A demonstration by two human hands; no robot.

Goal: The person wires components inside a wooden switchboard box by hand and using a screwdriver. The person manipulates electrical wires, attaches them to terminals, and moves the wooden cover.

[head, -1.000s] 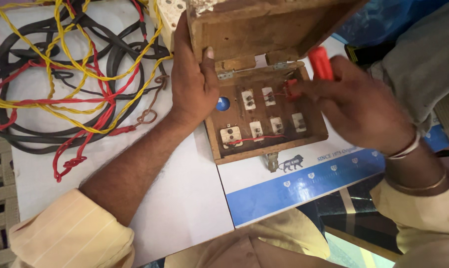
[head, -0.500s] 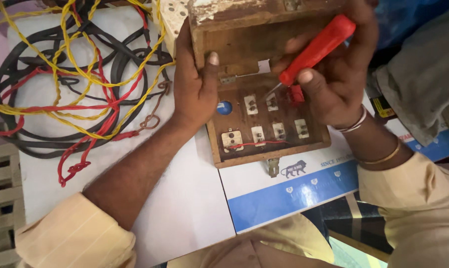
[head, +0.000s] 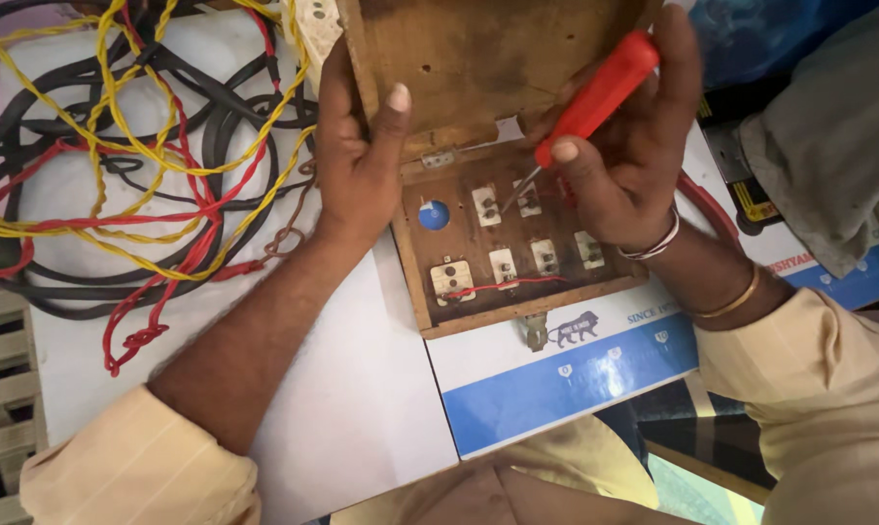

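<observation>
Cream-yellow sleeves (head: pixel 138 467) frame the bottom of the view, both forearms reaching up over a white tabletop (head: pixel 362 408). Just beyond the sleeves lies a white and blue printed board (head: pixel 576 379), and on its upper edge rests an open wooden box (head: pixel 517 253) with a small metal latch hanging from its front wall. Inside the box, small white terminal blocks (head: pixel 503 262) sit in two rows, a thin red wire (head: pixel 508 285) runs along the near row, and a round blue spot (head: pixel 434 215) shows at the left. The left hand (head: pixel 357 160) clasps the left wall of the box and the edge of its raised lid (head: pixel 488 58), fingers curled round the wood and the thumb pressed against the lid's inner face. The right hand (head: pixel 634 165), with bangles at the wrist, pinches a red-handled screwdriver (head: pixel 600 92) between thumb and fingers; the shaft slants down and left, its tip touching a terminal block in the far row. Farther left, a tangle of yellow, red and black wires (head: pixel 128 175) spreads across the tabletop. At the far right lies a grey cloth (head: pixel 828 146)
</observation>
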